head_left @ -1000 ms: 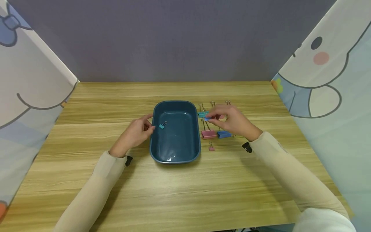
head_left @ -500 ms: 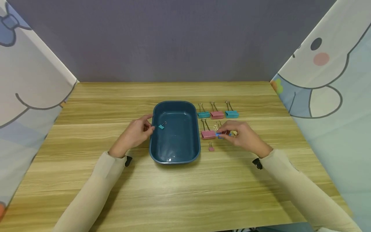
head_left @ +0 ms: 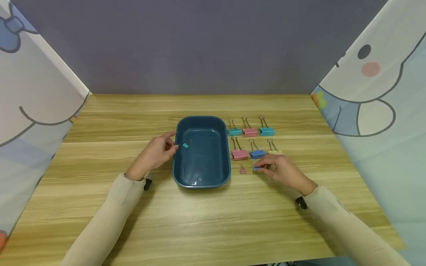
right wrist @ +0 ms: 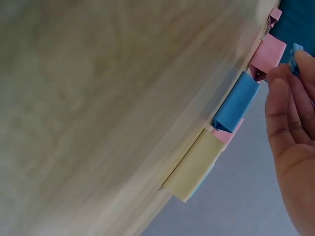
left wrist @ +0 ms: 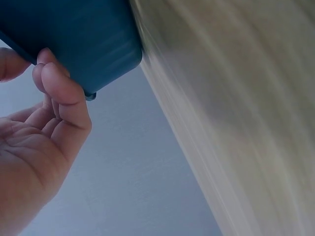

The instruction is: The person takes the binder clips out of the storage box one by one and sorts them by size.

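Observation:
A dark blue plastic bin [head_left: 201, 181] stands on the table, with a small teal binder clip [head_left: 186, 145] lying inside near its left wall. My left hand [head_left: 156, 152] holds the bin's left rim between thumb and curled fingers; the left wrist view shows this hand [left wrist: 54, 123] against the bin's outer wall [left wrist: 93, 44]. Pinched in my right hand [head_left: 281, 170] is a small blue binder clip [head_left: 255, 168], partly covered by the fingertips. It is just right of a small pink binder clip [head_left: 243, 171] and in front of a larger blue binder clip [head_left: 257, 154].
Right of the bin, larger binder clips stand in two rows: teal [head_left: 234, 132], pink [head_left: 250, 132] and teal [head_left: 266, 131] behind; pink [head_left: 240, 154], blue and yellow [head_left: 275, 152] in front. A grey panel [head_left: 199, 48] rises behind the wooden table [head_left: 199, 225].
My right hand has carried the small blue binder clip from over the back row toward the table's front, beside the small pink one. The left hand has stayed on the bin.

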`<state>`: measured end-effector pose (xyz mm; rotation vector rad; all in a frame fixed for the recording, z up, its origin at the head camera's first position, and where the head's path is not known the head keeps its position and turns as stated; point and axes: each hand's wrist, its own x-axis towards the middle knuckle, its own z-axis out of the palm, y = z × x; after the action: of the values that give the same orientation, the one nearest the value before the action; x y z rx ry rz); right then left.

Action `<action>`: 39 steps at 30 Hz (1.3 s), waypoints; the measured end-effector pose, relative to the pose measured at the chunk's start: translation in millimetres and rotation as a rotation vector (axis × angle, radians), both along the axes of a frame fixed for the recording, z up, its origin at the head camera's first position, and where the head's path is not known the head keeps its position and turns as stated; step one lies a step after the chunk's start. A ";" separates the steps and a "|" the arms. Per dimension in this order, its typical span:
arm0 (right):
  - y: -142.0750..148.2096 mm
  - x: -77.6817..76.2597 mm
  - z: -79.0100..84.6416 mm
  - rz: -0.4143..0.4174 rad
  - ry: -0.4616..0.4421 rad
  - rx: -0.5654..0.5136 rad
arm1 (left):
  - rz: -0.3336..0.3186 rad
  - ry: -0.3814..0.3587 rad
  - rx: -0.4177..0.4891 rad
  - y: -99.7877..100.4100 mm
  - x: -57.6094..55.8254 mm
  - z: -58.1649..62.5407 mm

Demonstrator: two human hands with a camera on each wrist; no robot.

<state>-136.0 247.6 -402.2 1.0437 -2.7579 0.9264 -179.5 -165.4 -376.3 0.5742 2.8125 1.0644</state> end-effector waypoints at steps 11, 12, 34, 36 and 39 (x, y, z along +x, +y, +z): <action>2.5 -5.3 -5.0 0.034 -0.032 0.091 | 0.003 -0.018 -0.015 -1.3 -0.2 1.9; 2.1 -6.2 -5.1 0.027 -0.041 0.099 | 0.003 -0.021 -0.016 -1.2 -0.1 2.2; 3.0 -10.0 0.0 0.028 -0.141 0.124 | -0.005 -0.017 -0.013 0.4 -0.2 2.5; 3.2 -9.8 3.5 0.041 -0.129 0.117 | -0.006 -0.014 -0.013 0.4 -0.3 1.9; 3.5 -9.9 9.6 0.059 -0.101 0.106 | -0.006 -0.014 -0.012 0.6 -0.2 2.1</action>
<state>-145.9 251.1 -392.6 1.1307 -2.9023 0.8725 -179.7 -164.7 -374.2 0.5721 2.8016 1.0462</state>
